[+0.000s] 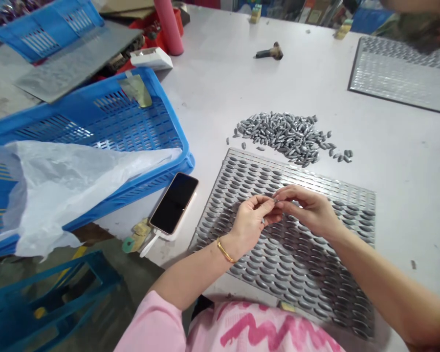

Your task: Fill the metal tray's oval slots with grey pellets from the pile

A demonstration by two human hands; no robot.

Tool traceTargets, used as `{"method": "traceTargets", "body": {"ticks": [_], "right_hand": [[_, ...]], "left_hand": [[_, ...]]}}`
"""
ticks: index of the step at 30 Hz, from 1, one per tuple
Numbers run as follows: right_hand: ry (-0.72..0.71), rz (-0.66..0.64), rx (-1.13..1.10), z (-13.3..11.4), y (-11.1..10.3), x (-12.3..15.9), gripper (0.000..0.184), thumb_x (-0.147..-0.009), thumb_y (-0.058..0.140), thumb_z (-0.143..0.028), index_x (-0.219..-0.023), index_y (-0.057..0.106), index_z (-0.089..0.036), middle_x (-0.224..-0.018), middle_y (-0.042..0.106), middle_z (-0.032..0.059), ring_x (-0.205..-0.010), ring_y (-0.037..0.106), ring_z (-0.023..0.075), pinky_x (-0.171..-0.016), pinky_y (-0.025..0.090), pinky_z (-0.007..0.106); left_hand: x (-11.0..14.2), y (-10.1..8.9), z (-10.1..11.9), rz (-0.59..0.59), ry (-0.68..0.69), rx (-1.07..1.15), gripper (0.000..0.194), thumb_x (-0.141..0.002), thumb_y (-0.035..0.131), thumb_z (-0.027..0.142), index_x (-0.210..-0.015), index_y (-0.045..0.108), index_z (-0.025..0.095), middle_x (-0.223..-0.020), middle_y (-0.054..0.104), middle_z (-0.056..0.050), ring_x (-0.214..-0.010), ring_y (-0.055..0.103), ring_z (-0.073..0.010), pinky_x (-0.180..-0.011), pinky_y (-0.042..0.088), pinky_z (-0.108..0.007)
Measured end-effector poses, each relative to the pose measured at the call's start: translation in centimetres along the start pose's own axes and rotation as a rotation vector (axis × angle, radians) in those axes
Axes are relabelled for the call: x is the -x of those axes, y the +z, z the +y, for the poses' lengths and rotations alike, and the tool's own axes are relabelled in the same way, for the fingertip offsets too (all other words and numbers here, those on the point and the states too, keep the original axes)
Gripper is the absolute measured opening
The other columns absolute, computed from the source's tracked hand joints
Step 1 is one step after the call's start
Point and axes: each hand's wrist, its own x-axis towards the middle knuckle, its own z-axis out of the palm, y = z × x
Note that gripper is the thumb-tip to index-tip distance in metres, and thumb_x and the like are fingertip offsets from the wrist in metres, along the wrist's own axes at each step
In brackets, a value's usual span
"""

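Note:
My left hand (pixel 252 216) and my right hand (pixel 310 208) meet fingertip to fingertip above a metal tray (pixel 368 195) with rows of oval hollows. Between the pinched fingers is a small grey oval piece, mostly hidden by them; both hands appear to grip it. Another bit of grey shows under the left fingers. Many hollows of the tray hold grey oval pieces, while the far rows look bare and shiny. Just beyond the tray's far edge lies a heap of loose grey oval pieces (pixel 282 132), a few scattered at its sides.
To the left are a blue crate (pixel 176 132) with a white plastic bag (pixel 69 171) and a phone (pixel 174 203) with a cable. A dark-handled tool (pixel 269 52) lies farther back. Another tray (pixel 399 73) sits at the upper right, before another person. A blue stool (pixel 58 303) stands below.

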Motion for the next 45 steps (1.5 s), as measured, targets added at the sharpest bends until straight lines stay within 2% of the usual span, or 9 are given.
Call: {"method": "traceTargets", "body": {"ticks": [8,13,16,20,24,28,33,37,45], "right_hand": [[-0.262,0.080,0.338,-0.3,0.4,1.5,0.029,-0.094,0.058,-0.016,-0.115,0.073,-0.028,-0.098,0.075,0.0063,-0.087,0.070,0.0187,-0.075,0.056,0.030],[-0.254,0.138,0.431,0.8,-0.8,1.2,0.022,-0.093,0.060,-0.018,-0.108,0.075,-0.027,-0.091,0.075,0.0050,-0.081,0.070,0.0185,-0.071,0.056,0.030],[-0.224,0.236,0.641,2.8,-2.5,0.0,0.014,-0.092,0.062,-0.023,-0.097,0.075,-0.025,-0.086,0.076,0.0049,-0.079,0.070,0.0207,-0.072,0.055,0.033],[-0.240,0.150,0.852,5.5,-4.2,-1.5,0.018,-0.093,0.058,-0.024,-0.093,0.076,-0.023,-0.089,0.078,0.0049,-0.082,0.068,0.0217,-0.071,0.053,0.034],[-0.265,0.087,0.930,6.4,-4.4,-1.9,0.020,-0.094,0.056,-0.023,-0.094,0.077,-0.022,-0.091,0.078,0.0050,-0.085,0.067,0.0215,-0.072,0.052,0.033],[-0.291,0.062,0.941,6.1,-4.5,-1.9,0.021,-0.094,0.056,-0.023,-0.092,0.077,-0.022,-0.089,0.077,0.0048,-0.085,0.065,0.0213,-0.072,0.051,0.033],[-0.302,-0.051,0.912,6.2,-5.4,-2.3,0.024,-0.095,0.054,-0.025,-0.096,0.078,-0.021,-0.098,0.077,0.0066,-0.092,0.064,0.0230,-0.078,0.053,0.036],[-0.256,-0.091,0.869,6.1,-5.7,-2.5,0.026,-0.096,0.052,-0.026,-0.098,0.077,-0.022,-0.100,0.077,0.0072,-0.095,0.065,0.0241,-0.082,0.053,0.039],[-0.194,0.042,0.430,0.2,-1.8,-0.3,0.016,-0.091,0.064,-0.032,-0.106,0.068,-0.026,-0.095,0.074,0.0067,-0.088,0.069,0.0219,-0.079,0.056,0.038]], "left_hand": [[0.1,0.1,-0.5,-0.005,-0.013,-0.008,0.021,-0.073,0.079,0.025,-0.089,0.075,0.011,-0.083,0.066,-0.004,-0.073,0.057,-0.0101,-0.065,0.049,-0.023],[0.5,0.6,0.3,0.025,-0.056,-0.017,0.025,-0.082,0.061,0.011,-0.105,0.070,0.011,-0.086,0.069,-0.006,-0.071,0.062,-0.0115,-0.066,0.050,-0.025],[0.8,1.0,0.7,0.086,-0.076,0.024,0.025,-0.083,0.053,0.005,-0.104,0.062,0.013,-0.094,0.072,-0.010,-0.079,0.070,-0.0170,-0.076,0.055,-0.033],[0.9,1.0,0.6,0.063,-0.088,0.021,0.008,-0.088,0.056,0.010,-0.094,0.057,0.014,-0.100,0.073,-0.012,-0.086,0.073,-0.0195,-0.089,0.055,-0.038],[0.7,0.7,0.4,0.024,-0.089,-0.008,0.007,-0.090,0.061,0.017,-0.096,0.059,0.014,-0.099,0.074,-0.012,-0.085,0.074,-0.0189,-0.088,0.056,-0.036],[0.6,0.6,0.3,0.003,-0.075,-0.018,0.013,-0.086,0.069,0.022,-0.093,0.064,0.013,-0.095,0.074,-0.010,-0.082,0.072,-0.0171,-0.083,0.056,-0.032],[0.4,0.5,0.2,-0.025,-0.049,-0.013,0.023,-0.076,0.080,0.025,-0.092,0.071,0.012,-0.073,0.066,-0.002,-0.070,0.065,-0.0117,-0.077,0.055,-0.029],[0.3,0.5,0.1,-0.014,-0.047,-0.007,0.026,-0.074,0.082,0.024,-0.094,0.072,0.012,-0.076,0.069,-0.003,-0.074,0.067,-0.0132,-0.081,0.054,-0.030],[0.2,0.2,-0.1,0.049,0.023,-0.023,0.027,-0.070,0.084,0.029,-0.083,0.067,0.013,-0.078,0.066,-0.002,-0.071,0.063,-0.0119,-0.070,0.052,-0.028]]}}
